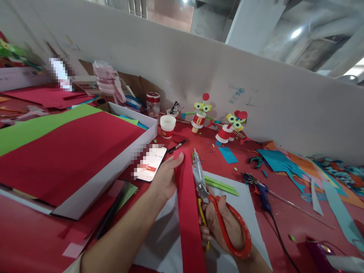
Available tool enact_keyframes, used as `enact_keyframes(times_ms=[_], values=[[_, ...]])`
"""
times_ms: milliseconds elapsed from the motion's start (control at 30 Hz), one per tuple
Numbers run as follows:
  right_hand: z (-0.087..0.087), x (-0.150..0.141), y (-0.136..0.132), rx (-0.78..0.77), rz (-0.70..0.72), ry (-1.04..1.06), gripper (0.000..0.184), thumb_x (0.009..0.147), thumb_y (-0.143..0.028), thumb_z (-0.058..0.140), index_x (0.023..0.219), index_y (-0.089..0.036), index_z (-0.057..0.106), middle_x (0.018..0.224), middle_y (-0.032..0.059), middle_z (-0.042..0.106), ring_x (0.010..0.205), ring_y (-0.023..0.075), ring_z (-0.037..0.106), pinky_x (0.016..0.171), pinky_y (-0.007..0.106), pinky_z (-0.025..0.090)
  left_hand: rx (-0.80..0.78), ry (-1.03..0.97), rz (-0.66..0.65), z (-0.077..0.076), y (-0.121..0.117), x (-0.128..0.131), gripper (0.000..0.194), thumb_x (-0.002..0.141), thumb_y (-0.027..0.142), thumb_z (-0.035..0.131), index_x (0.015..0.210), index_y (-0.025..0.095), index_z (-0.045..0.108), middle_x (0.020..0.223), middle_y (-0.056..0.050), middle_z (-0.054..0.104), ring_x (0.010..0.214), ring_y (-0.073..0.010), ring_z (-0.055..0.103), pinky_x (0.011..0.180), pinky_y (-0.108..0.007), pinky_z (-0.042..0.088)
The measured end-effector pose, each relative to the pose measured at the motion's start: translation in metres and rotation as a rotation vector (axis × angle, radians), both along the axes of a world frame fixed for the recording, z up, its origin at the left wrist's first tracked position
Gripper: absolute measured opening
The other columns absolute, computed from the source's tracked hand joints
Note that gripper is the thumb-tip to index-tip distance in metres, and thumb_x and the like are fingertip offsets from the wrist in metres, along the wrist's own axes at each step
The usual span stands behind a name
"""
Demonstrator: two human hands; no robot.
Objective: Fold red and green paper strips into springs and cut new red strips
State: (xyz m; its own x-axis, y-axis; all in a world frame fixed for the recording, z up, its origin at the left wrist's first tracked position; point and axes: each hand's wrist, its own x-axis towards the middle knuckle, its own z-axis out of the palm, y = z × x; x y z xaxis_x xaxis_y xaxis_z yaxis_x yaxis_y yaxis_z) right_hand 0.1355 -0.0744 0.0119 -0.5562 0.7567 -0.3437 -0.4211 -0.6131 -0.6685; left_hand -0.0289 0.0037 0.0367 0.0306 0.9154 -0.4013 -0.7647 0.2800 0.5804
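Observation:
My left hand (166, 178) is closed on the upper end of a long red paper strip (189, 216), thumb on its face. The strip hangs down toward the bottom edge of the view. In my right hand (224, 223) is a pair of scissors (202, 189) with red handles, its blades pointing up and away beside the strip's right edge. A thin yellow thing (207, 244) shows by the right fingers; its kind is unclear. Below both hands lies a white sheet (241, 212) with green paper strips (222, 185) on it.
A phone (152, 163) and black pen (178, 145) lie beyond my left hand. A box with red paper (71, 151) stands left. Near the wall are a paper cup (167, 127) and two paper-cup figures (199, 120). A glue gun (263, 195) and paper scraps (298, 167) lie right.

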Motion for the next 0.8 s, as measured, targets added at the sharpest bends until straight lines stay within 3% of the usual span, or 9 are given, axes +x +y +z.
enact_keyframes(times_ms=[100, 167, 267, 333, 400, 633, 800], values=[[0.000, -0.004, -0.002, 0.022, -0.009, 0.024, 0.072, 0.076, -0.071, 0.050, 0.132, -0.028, 0.040, 0.072, 0.0002, 0.059, 0.049, 0.0087, 0.043, 0.042, 0.018, 0.031, -0.016, 0.002, 0.000, -0.002, 0.001, 0.000, 0.015, 0.073, 0.026, 0.072, 0.082, 0.015, 0.068, 0.063, -0.004, 0.070, 0.052, -0.0158, 0.064, 0.050, -0.025, 0.053], [0.003, -0.006, -0.003, 0.083, -0.039, 0.006, 0.070, 0.079, -0.068, 0.049, 0.136, -0.029, 0.038, 0.085, 0.0035, 0.065, 0.053, 0.0108, 0.050, 0.046, 0.022, 0.039, -0.045, 0.010, 0.019, -0.003, 0.001, 0.001, 0.013, 0.073, 0.025, 0.071, 0.079, 0.014, 0.067, 0.060, -0.004, 0.069, 0.050, -0.0156, 0.063, 0.049, -0.025, 0.053], [0.010, -0.008, -0.004, 0.164, -0.077, -0.029, 0.064, 0.086, -0.061, 0.045, 0.141, -0.032, 0.034, 0.113, 0.0061, 0.065, 0.084, 0.0192, 0.063, 0.075, 0.033, 0.049, -0.063, 0.018, 0.045, -0.004, 0.001, 0.003, 0.012, 0.072, 0.024, 0.072, 0.076, 0.013, 0.067, 0.062, -0.004, 0.070, 0.052, -0.0149, 0.064, 0.051, -0.024, 0.053], [0.013, -0.007, -0.004, 0.194, -0.108, -0.060, 0.061, 0.088, -0.057, 0.044, 0.142, -0.032, 0.033, 0.125, 0.0042, 0.060, 0.108, 0.0219, 0.058, 0.094, 0.036, 0.042, -0.064, 0.022, 0.059, -0.005, 0.001, 0.003, 0.014, 0.070, 0.023, 0.075, 0.073, 0.013, 0.066, 0.062, -0.003, 0.069, 0.051, -0.0136, 0.063, 0.051, -0.023, 0.053], [0.015, -0.006, -0.003, 0.218, -0.137, -0.090, 0.060, 0.089, -0.054, 0.046, 0.143, -0.031, 0.033, 0.130, 0.0028, 0.058, 0.120, 0.0218, 0.052, 0.102, 0.036, 0.036, -0.060, 0.018, 0.067, -0.007, 0.002, 0.003, 0.014, 0.068, 0.023, 0.076, 0.072, 0.013, 0.066, 0.062, -0.002, 0.069, 0.052, -0.0128, 0.063, 0.051, -0.023, 0.052], [0.009, -0.003, -0.004, 0.200, -0.114, -0.058, 0.062, 0.089, -0.054, 0.044, 0.145, -0.032, 0.027, 0.134, 0.0027, 0.054, 0.124, 0.0213, 0.049, 0.105, 0.038, 0.035, -0.058, 0.032, 0.072, -0.008, 0.002, 0.000, 0.014, 0.066, 0.022, 0.077, 0.072, 0.013, 0.067, 0.066, -0.005, 0.071, 0.057, -0.0151, 0.065, 0.057, -0.024, 0.054], [0.009, -0.002, -0.005, 0.202, -0.109, -0.096, 0.064, 0.088, -0.058, 0.044, 0.145, -0.034, 0.027, 0.129, 0.0043, 0.058, 0.113, 0.0223, 0.056, 0.096, 0.038, 0.042, -0.077, 0.042, 0.058, -0.001, -0.003, 0.005, 0.013, 0.065, 0.019, 0.077, 0.067, 0.013, 0.066, 0.063, -0.004, 0.070, 0.055, -0.0147, 0.065, 0.058, -0.025, 0.054]])
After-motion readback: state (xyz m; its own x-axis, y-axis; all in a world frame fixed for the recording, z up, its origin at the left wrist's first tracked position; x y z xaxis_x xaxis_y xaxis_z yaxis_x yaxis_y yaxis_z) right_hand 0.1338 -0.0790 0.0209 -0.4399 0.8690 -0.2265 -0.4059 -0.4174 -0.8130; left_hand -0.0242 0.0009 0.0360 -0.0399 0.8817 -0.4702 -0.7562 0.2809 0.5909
